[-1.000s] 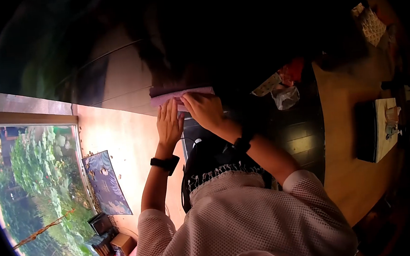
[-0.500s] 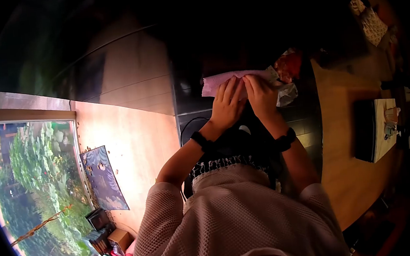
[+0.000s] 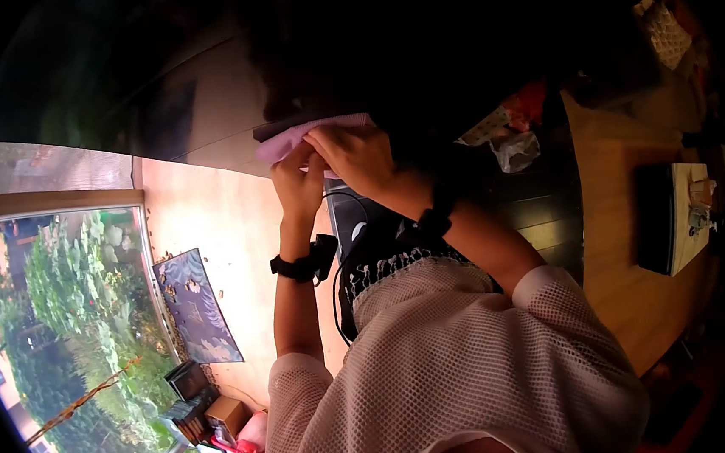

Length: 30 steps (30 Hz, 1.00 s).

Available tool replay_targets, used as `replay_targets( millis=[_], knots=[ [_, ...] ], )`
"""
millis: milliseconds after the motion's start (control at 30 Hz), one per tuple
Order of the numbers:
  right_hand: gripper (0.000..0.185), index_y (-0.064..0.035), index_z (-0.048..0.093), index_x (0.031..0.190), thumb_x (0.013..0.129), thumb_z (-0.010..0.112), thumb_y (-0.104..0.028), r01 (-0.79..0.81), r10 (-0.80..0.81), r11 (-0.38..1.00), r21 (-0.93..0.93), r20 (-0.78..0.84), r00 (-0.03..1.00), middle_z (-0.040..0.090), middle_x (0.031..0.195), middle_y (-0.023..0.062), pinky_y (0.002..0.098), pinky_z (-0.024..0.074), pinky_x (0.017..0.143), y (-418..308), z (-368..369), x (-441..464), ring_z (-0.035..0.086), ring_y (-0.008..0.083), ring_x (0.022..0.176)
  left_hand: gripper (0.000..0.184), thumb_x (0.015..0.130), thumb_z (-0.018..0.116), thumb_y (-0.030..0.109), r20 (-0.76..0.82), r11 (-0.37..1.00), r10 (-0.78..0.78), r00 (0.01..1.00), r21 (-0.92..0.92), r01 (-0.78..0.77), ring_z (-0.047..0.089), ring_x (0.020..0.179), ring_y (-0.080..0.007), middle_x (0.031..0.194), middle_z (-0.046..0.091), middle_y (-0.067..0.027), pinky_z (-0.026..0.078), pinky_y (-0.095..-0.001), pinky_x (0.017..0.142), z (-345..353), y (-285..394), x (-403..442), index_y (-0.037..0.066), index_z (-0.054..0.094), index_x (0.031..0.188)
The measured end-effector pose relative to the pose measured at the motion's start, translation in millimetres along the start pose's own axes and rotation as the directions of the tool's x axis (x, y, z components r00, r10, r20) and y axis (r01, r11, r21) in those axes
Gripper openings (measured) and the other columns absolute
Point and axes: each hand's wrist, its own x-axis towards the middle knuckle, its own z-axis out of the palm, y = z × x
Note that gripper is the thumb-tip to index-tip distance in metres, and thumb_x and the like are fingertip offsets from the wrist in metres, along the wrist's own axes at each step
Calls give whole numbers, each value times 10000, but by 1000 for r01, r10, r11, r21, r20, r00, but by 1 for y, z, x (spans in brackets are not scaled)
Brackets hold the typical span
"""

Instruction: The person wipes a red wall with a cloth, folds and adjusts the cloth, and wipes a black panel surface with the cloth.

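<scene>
A pink cloth (image 3: 284, 144) with a ribbed-looking texture is bunched in front of my body, left of centre. My left hand (image 3: 297, 183) grips its near edge with curled fingers. Close beside it, my right hand (image 3: 354, 152) pinches the same cloth, its fingers meeting those of the left. The lower folds of the cloth are hidden behind both hands. Each wrist wears a black band.
To the right lie a clear crumpled plastic bag (image 3: 516, 152) and a red packet (image 3: 528, 103). A dark picture board (image 3: 197, 308) with small scattered pieces is at left, beside a window (image 3: 73, 334). A cardboard box (image 3: 227, 414) stands below it. A thin black cable (image 3: 341, 313) runs near my waist.
Both hands have carried the pink cloth to the left, away from the plastic bag and red packet. My right forearm now reaches across my body.
</scene>
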Motion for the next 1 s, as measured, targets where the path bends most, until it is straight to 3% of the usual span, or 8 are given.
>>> replay_targets(
  millis=[133, 200, 333, 533, 733, 867, 933, 1000],
  knots=[
    [199, -119, 571, 864, 679, 643, -105, 45, -46, 999, -21, -35, 998, 611, 672, 16, 272, 477, 502, 11, 3, -11, 594, 174, 542, 154, 674, 526, 83, 160, 999, 2, 987, 35, -8, 594, 526, -206, 580, 609, -134, 433, -283, 496, -1, -1, 12, -7, 651, 683],
    [218, -119, 567, 878, 673, 637, -93, 36, -37, 998, -49, -13, 999, 614, 683, 21, 262, 476, 503, 29, -12, -19, 598, 172, 557, 129, 677, 525, 35, 244, 999, -21, 969, 54, 8, 581, 535, -157, 575, 608, -125, 420, -252, 491, 17, 3, 15, -38, 630, 667],
    [241, -124, 562, 894, 667, 635, -93, -6, 10, 996, -91, 44, 999, 617, 695, 35, 260, 476, 503, 70, -54, -49, 599, 185, 566, 129, 676, 552, 80, 343, 993, 36, 939, 97, -73, 593, 504, -168, 591, 623, -110, 433, -264, 450, 80, 10, 8, 5, 657, 676],
    [105, -92, 562, 905, 804, 572, -114, -35, 48, 983, -179, 69, 996, 611, 702, 57, 298, 458, 484, 108, -85, -79, 588, 225, 562, 102, 652, 569, 109, 231, 986, 83, 969, 123, -114, 549, 472, -246, 545, 574, -100, 416, -312, 445, 144, 27, -7, 48, 612, 582],
    [71, -94, 574, 872, 835, 548, -148, -83, 90, 991, -101, 67, 994, 598, 645, 72, 309, 456, 466, 88, -47, -81, 582, 249, 539, 89, 625, 590, 134, 151, 944, 173, 973, 257, -208, 552, 486, -257, 551, 577, -101, 416, -333, 448, 109, 2, -4, 62, 634, 599],
    [72, -122, 582, 867, 827, 557, -177, -52, 50, 999, 11, 118, 992, 593, 608, 70, 308, 449, 425, 59, -4, -55, 572, 248, 491, 124, 638, 598, 176, 122, 871, 157, 980, 451, -196, 563, 482, -250, 534, 578, -97, 436, -340, 455, 53, -30, 4, 74, 645, 586],
    [71, -135, 584, 856, 824, 560, -194, -54, 48, 998, 41, 144, 988, 591, 593, 72, 310, 445, 413, 34, 17, -41, 568, 248, 474, 102, 626, 613, 165, 134, 850, 38, 990, 517, -103, 589, 559, -267, 584, 600, -99, 460, -346, 508, 11, -23, 7, 73, 656, 626],
    [70, -145, 584, 837, 822, 561, -209, -62, 57, 997, 37, 133, 989, 587, 578, 77, 313, 442, 408, 10, 35, -25, 564, 249, 462, 90, 641, 610, 143, 111, 855, 53, 992, 509, -103, 592, 566, -271, 592, 604, -98, 462, -345, 515, -19, -26, 12, 67, 658, 634]
  ],
)
